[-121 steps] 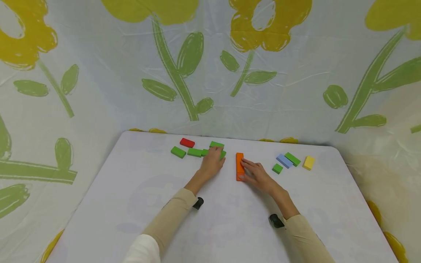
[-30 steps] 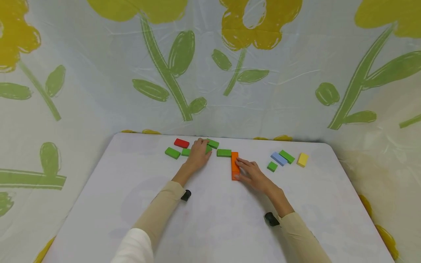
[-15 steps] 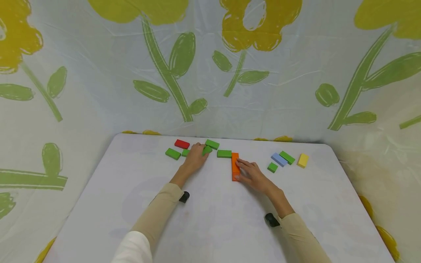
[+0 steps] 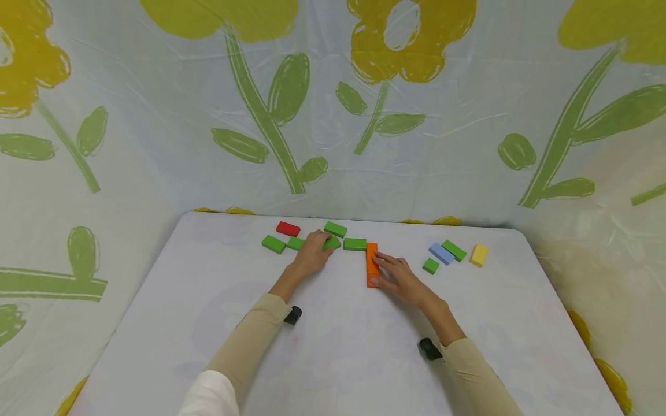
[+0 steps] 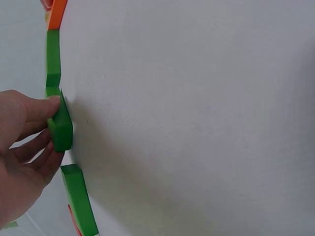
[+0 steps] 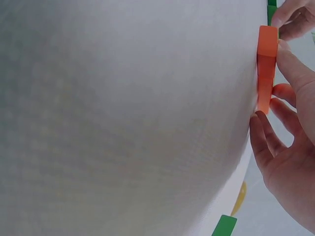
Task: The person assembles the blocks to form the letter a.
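In the head view my left hand (image 4: 311,254) pinches a green block (image 4: 332,243) between thumb and fingers. The left wrist view shows that block (image 5: 60,123) with its far end close to another green block (image 5: 53,58). That second green block (image 4: 355,244) meets the far end of a line of orange blocks (image 4: 372,257). My right hand (image 4: 400,280) rests thumb and fingertips along the right side of the orange line. In the right wrist view the orange blocks (image 6: 267,64) stand beside the thumb, and the fingers do not wrap round them.
Left of the left hand lie two green blocks (image 4: 273,244) (image 4: 295,243) and a red block (image 4: 288,229). Behind it is a green block (image 4: 335,229). To the right lie a blue block (image 4: 441,253), two green blocks (image 4: 454,249) (image 4: 430,266) and a yellow block (image 4: 479,255). A flowered curtain (image 4: 442,167) rises behind the white table (image 4: 333,346).
My left hand has shifted left from the green block beside the orange line. It has picked out another green block and turned it toward the row. The right hand stays at the orange blocks.
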Available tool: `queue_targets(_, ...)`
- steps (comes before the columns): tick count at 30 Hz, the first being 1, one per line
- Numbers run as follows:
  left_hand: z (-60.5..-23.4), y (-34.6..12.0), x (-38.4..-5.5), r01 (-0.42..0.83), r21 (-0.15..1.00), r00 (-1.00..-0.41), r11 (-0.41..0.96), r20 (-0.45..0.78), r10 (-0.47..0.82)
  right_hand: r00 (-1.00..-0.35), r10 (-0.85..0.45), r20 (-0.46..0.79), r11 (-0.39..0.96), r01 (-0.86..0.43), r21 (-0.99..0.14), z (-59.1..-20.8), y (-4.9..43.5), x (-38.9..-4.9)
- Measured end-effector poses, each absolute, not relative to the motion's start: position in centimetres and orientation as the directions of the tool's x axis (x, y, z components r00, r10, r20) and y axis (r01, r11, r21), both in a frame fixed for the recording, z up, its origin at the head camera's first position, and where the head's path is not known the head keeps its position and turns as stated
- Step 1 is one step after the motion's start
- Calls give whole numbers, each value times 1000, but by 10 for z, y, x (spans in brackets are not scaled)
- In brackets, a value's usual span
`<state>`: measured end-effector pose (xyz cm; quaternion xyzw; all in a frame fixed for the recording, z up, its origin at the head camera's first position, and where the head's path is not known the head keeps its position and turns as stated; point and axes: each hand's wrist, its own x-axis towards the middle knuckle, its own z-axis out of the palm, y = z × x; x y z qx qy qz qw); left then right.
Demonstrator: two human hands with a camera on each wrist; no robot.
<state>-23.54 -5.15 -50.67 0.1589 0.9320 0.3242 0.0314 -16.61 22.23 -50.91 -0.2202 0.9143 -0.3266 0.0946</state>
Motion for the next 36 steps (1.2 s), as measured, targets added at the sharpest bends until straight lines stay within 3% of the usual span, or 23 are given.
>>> queue_targets(26, -509, -50, -240, 376, 603, -905, 704, 74, 420, -886, -463, -24, 678, -337, -653, -508, 223, -165)
queue_targets(36, -509, -50, -243, 337, 632, -912, 698, 36, 408, -888, -459, -30, 680, -329, -656, -509, 223, -165)
